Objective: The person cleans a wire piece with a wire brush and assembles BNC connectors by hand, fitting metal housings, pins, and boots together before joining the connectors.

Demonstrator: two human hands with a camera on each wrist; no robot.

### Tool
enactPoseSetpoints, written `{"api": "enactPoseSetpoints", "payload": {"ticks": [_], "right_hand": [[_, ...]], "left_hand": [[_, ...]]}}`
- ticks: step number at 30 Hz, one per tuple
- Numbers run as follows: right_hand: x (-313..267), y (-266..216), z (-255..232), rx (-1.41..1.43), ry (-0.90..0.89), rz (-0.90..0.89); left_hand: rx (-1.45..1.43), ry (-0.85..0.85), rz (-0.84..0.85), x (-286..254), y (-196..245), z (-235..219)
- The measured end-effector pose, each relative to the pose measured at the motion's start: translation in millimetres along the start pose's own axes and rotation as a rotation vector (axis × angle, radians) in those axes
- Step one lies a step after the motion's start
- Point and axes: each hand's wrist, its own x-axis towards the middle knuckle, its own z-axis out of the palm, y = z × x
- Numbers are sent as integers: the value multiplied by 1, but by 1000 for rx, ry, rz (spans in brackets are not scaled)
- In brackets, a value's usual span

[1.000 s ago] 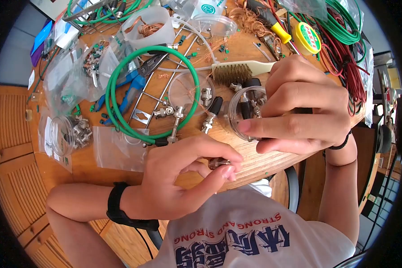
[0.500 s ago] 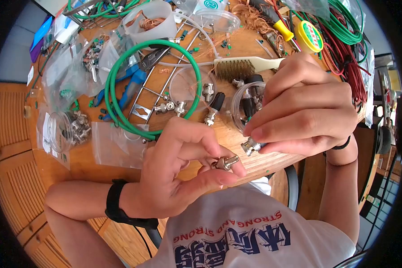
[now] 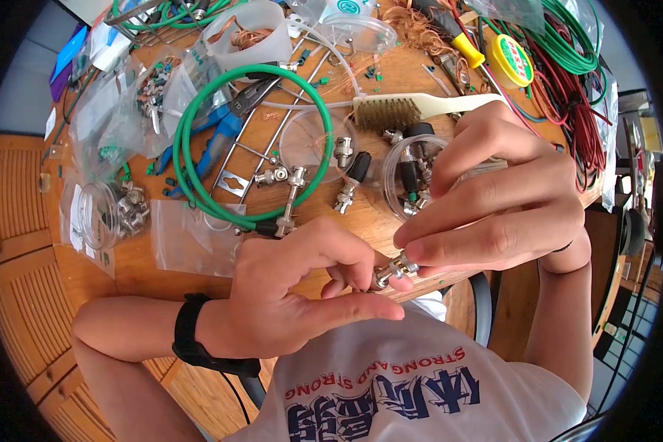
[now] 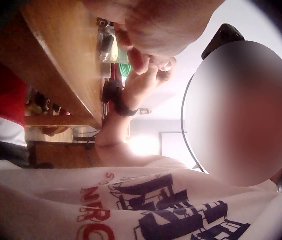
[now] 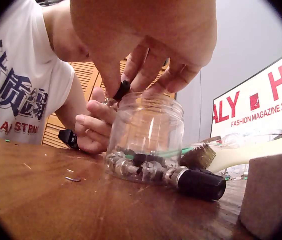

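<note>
Near the table's front edge, my left hand (image 3: 295, 287) pinches a small metal coaxial connector (image 3: 381, 278) between thumb and fingers. My right hand (image 3: 501, 202) grips a BNC connector (image 3: 403, 264), its silver end meeting the connector in the left hand. In the right wrist view a black boot (image 5: 122, 90) shows on the BNC connector under the right fingers. A clear jar (image 5: 146, 120) with several connectors inside stands just below the right hand. Beside it lies a connector with a black boot (image 5: 201, 184). The left wrist view hides both connectors behind the hands.
A coiled green cable (image 3: 183, 147) with metal connectors lies left of the jar, over blue-handled pliers (image 3: 221, 140). A wire brush (image 3: 390, 112) lies behind the jar. Farther back are a white cup (image 3: 250, 48) of copper wire, a yellow paste tin (image 3: 510, 60) and red cables (image 3: 586, 129).
My right hand has brought the BNC connector from beside the jar down to the left hand's connector. The left hand rose, then lowered slightly, turning its connector's end toward the right hand.
</note>
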Motion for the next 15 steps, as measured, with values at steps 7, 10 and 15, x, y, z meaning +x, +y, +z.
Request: {"api": "enactPoseSetpoints", "payload": {"ticks": [7,10,15], "right_hand": [[0,-6,4,34,0,41],[1,-10,3,36,-10,67],[0,-7,4,-17,-4,26]], "left_hand": [[-122,252,6,-4,-15,20],[-76,106,-42,-3,-3,3],[-88,-25,-120,-7,-2,0]]}}
